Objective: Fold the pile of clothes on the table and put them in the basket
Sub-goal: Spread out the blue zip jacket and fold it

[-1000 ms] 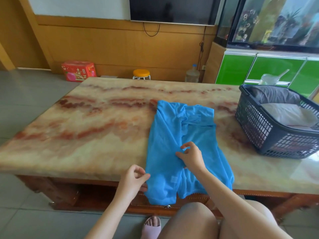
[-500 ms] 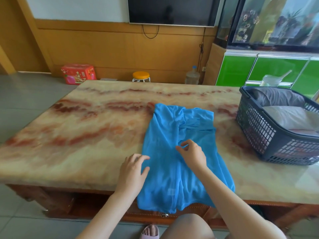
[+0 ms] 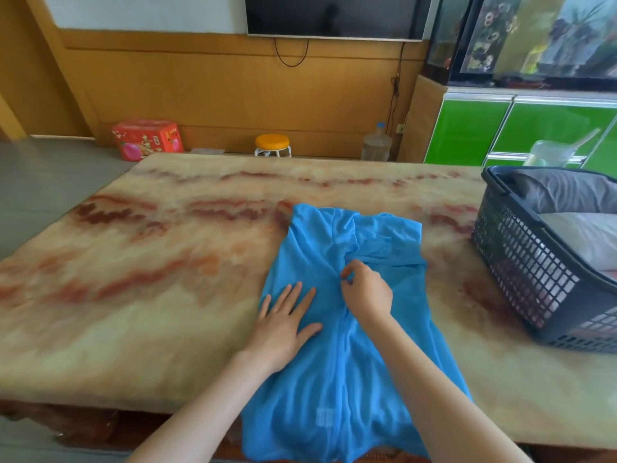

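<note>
On shirt (image 3: 334, 379), left hand (image 3: 283, 325) flat

Bright blue garment (image 3: 334, 362), cream marble table (image 3: 167, 262) with red veins, dark grey basket (image 3: 521, 272)

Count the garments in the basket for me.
2 show on top: a grey garment at the far end of the basket, and a white garment nearer. More may lie hidden beneath.

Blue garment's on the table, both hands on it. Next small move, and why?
Probably pull the pinched fabric to straighten it: the right hand pinches the blue garment mid-body, cloth beyond it is bunched, and the left hand lies flat, anchoring it.
</note>
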`<action>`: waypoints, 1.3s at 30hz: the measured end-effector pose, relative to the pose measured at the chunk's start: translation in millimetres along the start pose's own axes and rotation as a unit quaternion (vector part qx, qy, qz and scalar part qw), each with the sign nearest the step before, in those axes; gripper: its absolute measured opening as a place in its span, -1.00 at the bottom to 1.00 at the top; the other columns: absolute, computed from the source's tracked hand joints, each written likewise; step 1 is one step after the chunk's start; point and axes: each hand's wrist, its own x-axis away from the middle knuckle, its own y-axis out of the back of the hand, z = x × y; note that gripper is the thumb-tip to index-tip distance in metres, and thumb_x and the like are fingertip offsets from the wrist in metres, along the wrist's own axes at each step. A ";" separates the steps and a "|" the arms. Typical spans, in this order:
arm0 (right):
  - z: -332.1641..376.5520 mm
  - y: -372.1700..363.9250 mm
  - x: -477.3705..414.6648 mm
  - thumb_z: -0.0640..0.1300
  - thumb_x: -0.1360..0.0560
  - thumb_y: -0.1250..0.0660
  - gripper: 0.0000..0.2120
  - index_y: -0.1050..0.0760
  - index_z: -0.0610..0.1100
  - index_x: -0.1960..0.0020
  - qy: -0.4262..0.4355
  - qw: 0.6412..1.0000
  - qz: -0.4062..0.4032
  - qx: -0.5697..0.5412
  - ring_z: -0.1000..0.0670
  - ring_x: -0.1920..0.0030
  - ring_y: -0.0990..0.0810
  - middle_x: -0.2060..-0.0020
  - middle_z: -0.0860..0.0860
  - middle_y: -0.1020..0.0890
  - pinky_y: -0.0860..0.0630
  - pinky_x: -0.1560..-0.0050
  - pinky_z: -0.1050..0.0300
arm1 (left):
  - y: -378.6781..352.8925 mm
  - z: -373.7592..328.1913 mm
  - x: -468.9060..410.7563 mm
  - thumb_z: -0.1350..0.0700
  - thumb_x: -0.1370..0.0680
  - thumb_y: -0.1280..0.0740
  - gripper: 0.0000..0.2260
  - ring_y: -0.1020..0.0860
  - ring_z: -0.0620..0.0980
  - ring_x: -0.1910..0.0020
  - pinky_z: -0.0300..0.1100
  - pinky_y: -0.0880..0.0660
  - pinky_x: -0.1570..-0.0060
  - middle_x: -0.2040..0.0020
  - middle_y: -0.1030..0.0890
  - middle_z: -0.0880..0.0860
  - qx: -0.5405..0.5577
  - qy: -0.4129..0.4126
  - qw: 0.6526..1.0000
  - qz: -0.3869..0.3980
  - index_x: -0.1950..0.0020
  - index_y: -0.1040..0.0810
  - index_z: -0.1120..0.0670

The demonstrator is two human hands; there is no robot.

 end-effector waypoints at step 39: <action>-93.7 64.8 -9.6 -0.09 -0.42 -0.36 -0.79 -0.33 -0.08 0.25 -0.122 0.970 0.112 -0.178 -0.09 0.24 -0.54 0.29 -0.02 -0.54 -0.41 0.31 0.13 | 9.4 -188.3 -224.1 0.20 -0.59 -0.21 -0.74 -0.49 0.10 -0.25 -0.13 -0.44 -0.10 -0.27 -0.50 0.13 -0.031 0.090 0.994 -0.058 -0.27 -0.45 0.16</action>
